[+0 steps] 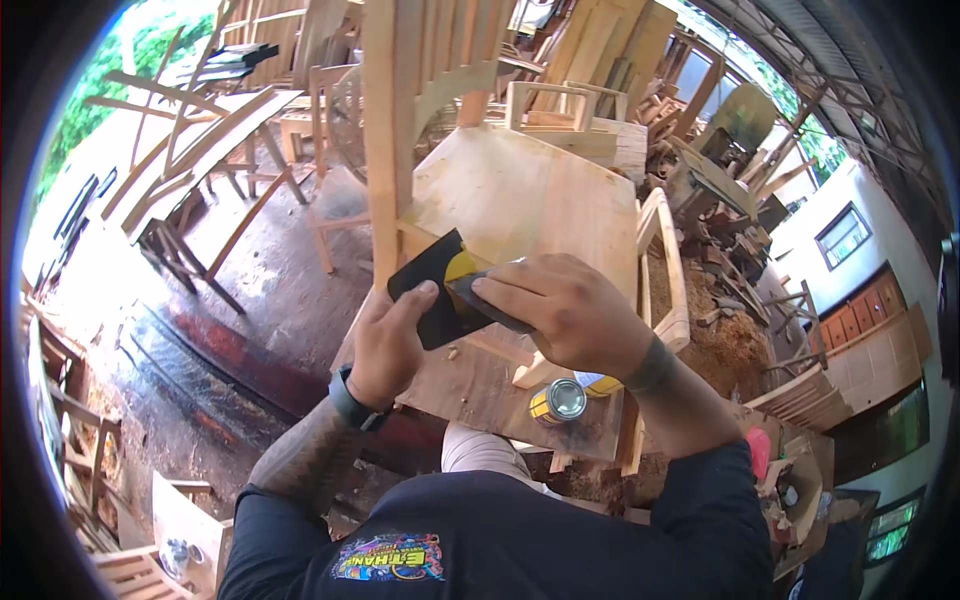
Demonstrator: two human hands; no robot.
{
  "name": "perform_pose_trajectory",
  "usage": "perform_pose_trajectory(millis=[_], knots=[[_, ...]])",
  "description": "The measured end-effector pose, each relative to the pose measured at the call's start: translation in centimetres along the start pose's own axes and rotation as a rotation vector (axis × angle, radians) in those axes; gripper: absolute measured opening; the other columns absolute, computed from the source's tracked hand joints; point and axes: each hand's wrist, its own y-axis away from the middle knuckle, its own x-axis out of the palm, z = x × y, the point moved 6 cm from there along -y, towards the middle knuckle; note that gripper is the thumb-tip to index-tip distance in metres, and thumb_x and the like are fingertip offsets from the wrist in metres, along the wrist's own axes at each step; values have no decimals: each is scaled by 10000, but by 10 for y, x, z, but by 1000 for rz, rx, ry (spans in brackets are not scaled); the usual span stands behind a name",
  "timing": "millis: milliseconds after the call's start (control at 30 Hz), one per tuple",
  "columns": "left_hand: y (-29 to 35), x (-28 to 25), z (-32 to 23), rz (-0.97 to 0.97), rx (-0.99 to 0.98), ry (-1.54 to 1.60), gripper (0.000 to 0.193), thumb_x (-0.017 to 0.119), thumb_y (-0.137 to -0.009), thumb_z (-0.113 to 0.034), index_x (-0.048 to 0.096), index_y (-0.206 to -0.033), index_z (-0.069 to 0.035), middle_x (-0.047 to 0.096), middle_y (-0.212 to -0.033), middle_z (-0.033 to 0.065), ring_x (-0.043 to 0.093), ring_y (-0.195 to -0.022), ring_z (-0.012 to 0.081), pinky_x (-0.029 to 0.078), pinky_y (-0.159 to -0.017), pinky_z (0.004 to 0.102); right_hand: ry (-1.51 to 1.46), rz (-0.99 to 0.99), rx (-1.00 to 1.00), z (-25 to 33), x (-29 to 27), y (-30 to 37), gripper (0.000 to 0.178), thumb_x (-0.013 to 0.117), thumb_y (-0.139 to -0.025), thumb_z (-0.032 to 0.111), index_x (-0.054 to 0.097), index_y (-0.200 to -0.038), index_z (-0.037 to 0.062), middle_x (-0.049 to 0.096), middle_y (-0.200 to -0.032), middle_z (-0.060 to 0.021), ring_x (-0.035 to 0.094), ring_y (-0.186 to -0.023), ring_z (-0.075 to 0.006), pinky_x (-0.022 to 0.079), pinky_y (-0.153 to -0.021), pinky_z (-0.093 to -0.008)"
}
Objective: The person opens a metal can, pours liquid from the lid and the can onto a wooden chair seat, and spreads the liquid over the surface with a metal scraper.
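Note:
My left hand (390, 340) grips a flat black plate (443, 325) by its near side, thumb on top. A smear of yellow paste (459, 267) lies on the plate's upper right part. Over it, my right hand (580, 310) pinches a thin, dark putty scraper (497, 311), pressed against the plate; its exact shape is partly hidden by my fingers. Just beyond my hands is an unfinished wooden chair (525, 190) with a slatted back. It stands on a brown wooden work surface (460, 390). A yellow-labelled can (558, 401) sits there, below my right hand.
Beside the can lies another yellow and blue item (600, 384), partly behind it. Wooden frame pieces (665, 270) stand along the bench's right side. Sawdust (725, 345) and wood scraps are heaped farther right. A wooden trestle table (190, 165) stands far left.

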Motion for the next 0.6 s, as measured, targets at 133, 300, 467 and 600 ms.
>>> perform_pose_trajectory(millis=[133, 300, 467, 600], knots=[[-42, 14, 12, -158, -136, 233, 272, 635, -1115, -144, 733, -1271, 56, 794, -1082, 100, 792, -909, 189, 649, -798, 325, 28, 73, -9, -42, 16, 25, 362, 703, -1008, 215, 783, -1348, 119, 790, -1279, -73, 746, -1103, -274, 560, -999, -429], [-70, -12, 29, -275, -76, 316, 276, 651, -1111, -167, 684, -1298, 34, 776, -1046, 105, 780, -814, 217, 637, -673, 347, -16, 204, 324, -166, 7, 57, 313, 692, -1043, 102, 813, -1325, 168, 807, -1216, -76, 759, -1165, -312, 585, -1050, -461], [-30, -18, 62, -173, -220, 458, 355, 624, -1108, -121, 684, -1396, 78, 781, -1234, 118, 797, -1034, 218, 664, -859, 335, 137, 275, 525, -351, -31, 86, 297, 696, -1099, 170, 796, -1376, 127, 812, -1311, -156, 757, -1217, -363, 596, -1082, -438], [3, -34, 81, -233, -316, 402, 328, 605, -1117, -115, 684, -1365, 84, 770, -1238, 128, 782, -1083, 222, 662, -899, 365, 191, 341, 781, -449, -8, 78, 359, 701, -1086, 248, 773, -1410, 113, 760, -1409, -221, 729, -1283, -390, 567, -1128, -470]])
